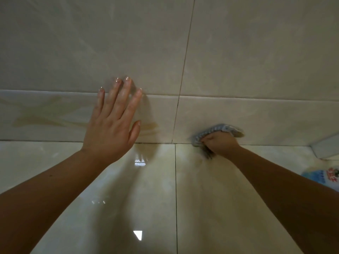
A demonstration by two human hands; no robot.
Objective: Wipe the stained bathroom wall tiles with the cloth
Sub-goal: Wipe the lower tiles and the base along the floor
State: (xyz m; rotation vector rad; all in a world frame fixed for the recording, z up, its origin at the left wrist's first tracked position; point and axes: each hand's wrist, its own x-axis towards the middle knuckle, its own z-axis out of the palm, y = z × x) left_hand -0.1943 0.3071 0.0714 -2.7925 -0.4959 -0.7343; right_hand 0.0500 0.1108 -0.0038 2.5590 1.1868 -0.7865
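Observation:
Beige glossy wall tiles fill the view, with a low skirting row above the floor. Brownish stains streak the skirting tile at the left, and another patch shows beside my left hand. My left hand lies flat with straight spread fingers against the wall. My right hand grips a bunched grey cloth and presses it on the skirting tile where it meets the floor.
Shiny cream floor tiles lie below with dark grout lines. A white and blue container with red print sits at the right edge. A pale slanted edge juts in at the far right.

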